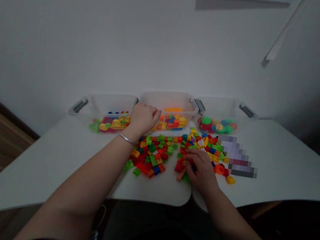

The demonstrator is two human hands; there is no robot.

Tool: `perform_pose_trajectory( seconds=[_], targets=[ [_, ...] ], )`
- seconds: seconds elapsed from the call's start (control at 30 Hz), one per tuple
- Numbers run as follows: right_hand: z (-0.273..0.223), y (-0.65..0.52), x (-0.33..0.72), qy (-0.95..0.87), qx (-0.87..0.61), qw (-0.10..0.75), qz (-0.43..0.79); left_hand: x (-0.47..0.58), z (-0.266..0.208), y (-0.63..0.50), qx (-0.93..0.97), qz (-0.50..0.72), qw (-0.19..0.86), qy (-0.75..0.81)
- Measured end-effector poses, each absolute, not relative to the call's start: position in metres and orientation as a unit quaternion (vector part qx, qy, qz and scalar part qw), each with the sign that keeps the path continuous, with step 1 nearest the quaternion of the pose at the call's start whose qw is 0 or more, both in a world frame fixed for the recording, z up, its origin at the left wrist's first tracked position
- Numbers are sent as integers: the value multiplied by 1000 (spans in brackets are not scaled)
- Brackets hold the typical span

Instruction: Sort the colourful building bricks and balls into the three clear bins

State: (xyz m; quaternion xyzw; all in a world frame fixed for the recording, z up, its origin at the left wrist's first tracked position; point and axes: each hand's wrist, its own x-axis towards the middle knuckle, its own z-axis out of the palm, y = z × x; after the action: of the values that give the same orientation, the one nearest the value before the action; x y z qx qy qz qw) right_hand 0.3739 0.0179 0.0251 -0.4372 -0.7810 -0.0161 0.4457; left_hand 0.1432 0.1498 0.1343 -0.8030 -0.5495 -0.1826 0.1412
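Observation:
My left hand (pixel 145 118), with a bangle (pixel 127 139) at its wrist, hangs over the near rim of the middle clear box (pixel 166 97). Its fingers are curled together, and what they hold, if anything, is hidden. Orange and yellow bricks (pixel 174 122) lie inside that box. My right hand (pixel 200 170) rests on the right-hand pile of toy bricks (pixel 216 150), fingers bent and a little apart, touching the red and orange ones. Between my forearms spreads another heap of bricks (pixel 151 159), mostly green, red and orange.
A left clear box (pixel 113 104) holds mixed coloured pieces; a right clear box (pixel 220 105) holds round green and red ones. A pixelated flat object (pixel 236 155) lies right of the bricks. The white table (pixel 287 166) meets a wall behind the boxes.

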Motion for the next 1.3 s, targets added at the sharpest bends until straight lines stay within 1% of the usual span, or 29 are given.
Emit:
perform_pose_trajectory(
  seconds=[0.13, 0.23, 0.33, 0.43, 0.53, 0.63, 0.7, 0.77, 0.83, 0.93, 1.1, 1.3],
  targets=[
    [25, 17, 373, -779, -442, 444, -7, 143, 140, 151, -809, -145, 149, -549],
    [25, 17, 372, -777, -442, 449, -3, 140, 141, 153, -817, -155, 132, -540],
    [25, 17, 372, -778, -440, 449, -1, 133, 140, 154, -835, -208, 68, -506],
    [24, 18, 373, -778, -439, 449, -4, 123, 140, 152, -843, -287, 11, -455],
    [25, 18, 373, -774, -437, 457, -11, 118, 145, 140, -831, -363, 17, -420],
    [26, 17, 372, -773, -440, 458, -10, 119, 152, 113, -809, -399, 47, -429],
    [26, 17, 373, -773, -442, 456, -9, 122, 153, 91, -805, -372, 50, -460],
    [25, 17, 373, -773, -443, 454, -8, 125, 148, 71, -833, -290, 52, -469],
    [25, 17, 374, -773, -444, 452, -3, 127, 138, 57, -850, -213, 66, -478],
    [23, 17, 374, -771, -447, 453, 2, 129, 118, 46, -846, -154, 81, -504],
    [23, 17, 373, -773, -446, 451, -4, 127, 90, 46, -843, -116, 91, -517],
    [24, 17, 372, -770, -443, 458, -10, 122, 78, 51, -846, -124, 84, -512]
  ],
)
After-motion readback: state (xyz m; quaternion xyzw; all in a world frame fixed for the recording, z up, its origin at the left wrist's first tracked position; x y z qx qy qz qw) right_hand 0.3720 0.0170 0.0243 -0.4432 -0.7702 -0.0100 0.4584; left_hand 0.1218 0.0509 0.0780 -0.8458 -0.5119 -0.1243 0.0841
